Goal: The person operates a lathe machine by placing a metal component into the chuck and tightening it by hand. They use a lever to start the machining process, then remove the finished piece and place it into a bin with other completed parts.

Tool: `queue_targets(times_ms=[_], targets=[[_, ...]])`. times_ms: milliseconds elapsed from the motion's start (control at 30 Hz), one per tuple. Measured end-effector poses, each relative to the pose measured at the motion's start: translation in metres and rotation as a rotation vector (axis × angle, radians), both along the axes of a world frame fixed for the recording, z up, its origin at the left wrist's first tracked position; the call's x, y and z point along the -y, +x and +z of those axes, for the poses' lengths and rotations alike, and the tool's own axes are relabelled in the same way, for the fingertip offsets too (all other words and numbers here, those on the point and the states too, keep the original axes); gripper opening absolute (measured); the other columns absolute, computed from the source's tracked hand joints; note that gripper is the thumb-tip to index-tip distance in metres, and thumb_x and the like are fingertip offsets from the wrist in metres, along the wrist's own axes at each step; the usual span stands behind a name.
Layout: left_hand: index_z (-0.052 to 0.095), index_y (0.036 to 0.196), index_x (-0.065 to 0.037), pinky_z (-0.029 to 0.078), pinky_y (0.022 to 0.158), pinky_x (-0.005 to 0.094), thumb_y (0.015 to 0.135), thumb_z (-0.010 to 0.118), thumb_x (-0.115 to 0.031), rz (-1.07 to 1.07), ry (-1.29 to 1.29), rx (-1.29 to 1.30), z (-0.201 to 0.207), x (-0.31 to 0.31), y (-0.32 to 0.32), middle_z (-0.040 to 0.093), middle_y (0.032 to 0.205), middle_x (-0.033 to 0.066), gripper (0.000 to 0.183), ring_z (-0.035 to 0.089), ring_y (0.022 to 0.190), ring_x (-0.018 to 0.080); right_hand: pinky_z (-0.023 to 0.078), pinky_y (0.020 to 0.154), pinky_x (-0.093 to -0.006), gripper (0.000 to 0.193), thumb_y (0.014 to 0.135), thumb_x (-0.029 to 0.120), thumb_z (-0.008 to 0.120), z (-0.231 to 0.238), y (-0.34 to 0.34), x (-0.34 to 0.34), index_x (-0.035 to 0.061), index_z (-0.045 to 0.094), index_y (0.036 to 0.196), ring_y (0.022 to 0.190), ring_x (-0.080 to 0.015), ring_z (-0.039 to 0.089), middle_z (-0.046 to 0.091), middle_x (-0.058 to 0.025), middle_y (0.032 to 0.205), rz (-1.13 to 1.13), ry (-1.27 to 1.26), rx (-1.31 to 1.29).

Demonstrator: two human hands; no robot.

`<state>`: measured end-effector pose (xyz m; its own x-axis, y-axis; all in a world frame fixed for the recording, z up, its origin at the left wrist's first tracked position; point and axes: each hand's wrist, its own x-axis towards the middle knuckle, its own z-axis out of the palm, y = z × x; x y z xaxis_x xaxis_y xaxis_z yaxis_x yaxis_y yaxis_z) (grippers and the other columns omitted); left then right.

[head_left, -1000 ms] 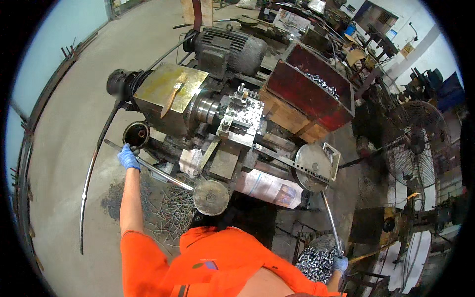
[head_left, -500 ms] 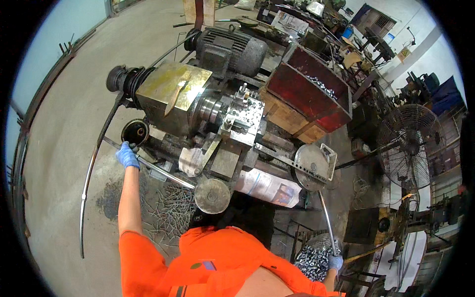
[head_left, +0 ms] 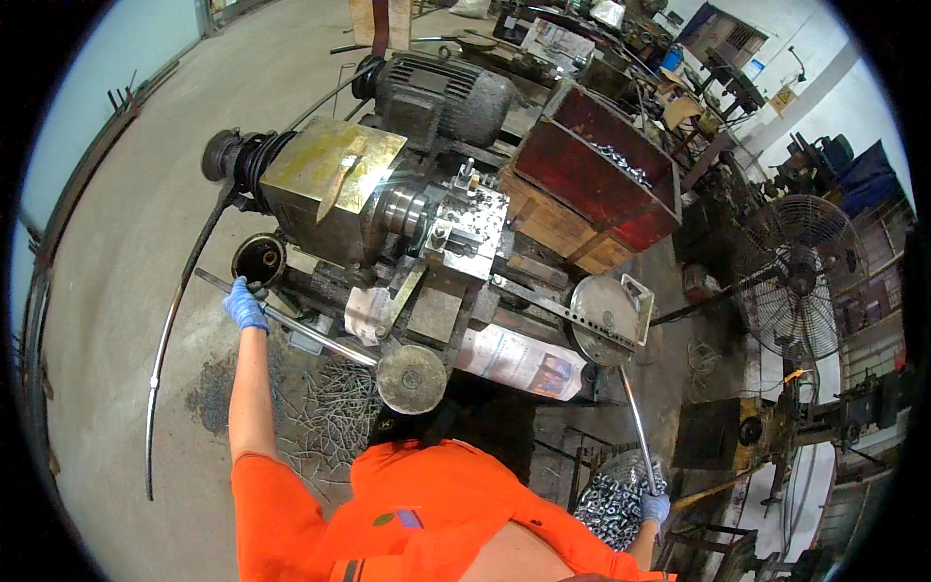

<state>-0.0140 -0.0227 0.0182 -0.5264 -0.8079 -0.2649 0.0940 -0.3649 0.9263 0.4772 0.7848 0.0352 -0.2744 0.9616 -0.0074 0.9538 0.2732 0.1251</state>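
My left hand [head_left: 244, 306], in a blue glove, is wrapped round a long steel lever [head_left: 325, 343] that runs down to a round metal disc [head_left: 411, 379] at the machine's front. Far to the right, my right hand [head_left: 655, 508], gloved alike, grips the end of a second steel lever [head_left: 636, 415], which reaches down from a large round plate [head_left: 599, 303]. Between them stands a lathe-like machine with a yellowish, greasy headstock [head_left: 335, 165], a bright spindle [head_left: 401, 210] and a metal tool block [head_left: 470, 233]. A wooden-handled brush [head_left: 337, 189] lies on the headstock.
Behind the machine are an electric motor [head_left: 446, 97] and a red metal bin [head_left: 601, 165] with small metal parts. A basket of shiny parts [head_left: 609, 504] stands beside my right hand. Thin metal rods [head_left: 335, 417] litter the floor at left. A fan [head_left: 800, 276] stands at right.
The whole scene has shifted slightly left and up in the view. Both hands keep their hold on the levers, and the machine looks the same.
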Motion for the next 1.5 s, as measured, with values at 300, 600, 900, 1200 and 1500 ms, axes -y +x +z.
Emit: queue_targets(times_ms=[300,600,900,1200,1500], targets=[[0.052,0.083,0.005,0.047,0.037,0.0306,0.082,0.058,-0.011,0.006,0.023,-0.030,-0.005,0.005,0.002,0.061,0.062,0.0159,0.017,0.056,0.041,0.0215,0.048,0.079,-0.0422,0.044,0.064,0.038,0.068,0.006,-0.005,0.012,-0.0018,0.066,0.085,0.091,-0.0377,0.061,0.062,-0.0262,0.091,-0.020,-0.019,0.007],[0.054,0.085,0.006,0.049,0.040,0.0304,0.082,0.058,-0.011,-0.028,0.029,-0.018,0.003,-0.001,0.000,0.062,0.063,0.0155,0.018,0.056,0.042,0.0211,0.047,0.083,-0.0418,0.059,0.068,0.050,0.064,-0.030,0.023,-0.021,0.0004,0.063,0.098,0.096,-0.0368,0.060,0.061,-0.0246,0.099,0.063,-0.015,-0.041],[0.055,0.083,0.007,0.050,0.041,0.0309,0.082,0.058,-0.012,-0.028,0.034,-0.049,-0.007,0.007,0.000,0.062,0.064,0.0164,0.019,0.058,0.043,0.0225,0.048,0.078,-0.0433,0.039,0.066,0.033,0.066,-0.009,0.009,0.006,0.0011,0.066,0.088,0.089,-0.0388,0.061,0.062,-0.0258,0.089,-0.026,0.008,-0.027],[0.055,0.084,0.006,0.049,0.039,0.0299,0.082,0.057,-0.013,-0.018,0.018,-0.021,-0.007,0.006,-0.001,0.063,0.065,0.0168,0.019,0.057,0.042,0.0217,0.048,0.077,-0.0438,0.041,0.065,0.036,0.067,-0.003,0.008,0.018,0.0000,0.066,0.085,0.086,-0.0383,0.061,0.063,-0.0251,0.089,-0.014,0.013,-0.070],[0.053,0.086,0.005,0.048,0.040,0.0307,0.082,0.056,-0.012,-0.006,0.082,-0.082,-0.007,0.005,-0.002,0.062,0.065,0.0169,0.018,0.057,0.043,0.0222,0.048,0.077,-0.0432,0.044,0.068,0.041,0.066,0.005,0.002,0.028,0.0006,0.067,0.087,0.087,-0.0382,0.061,0.063,-0.0250,0.088,-0.040,-0.014,-0.023]])
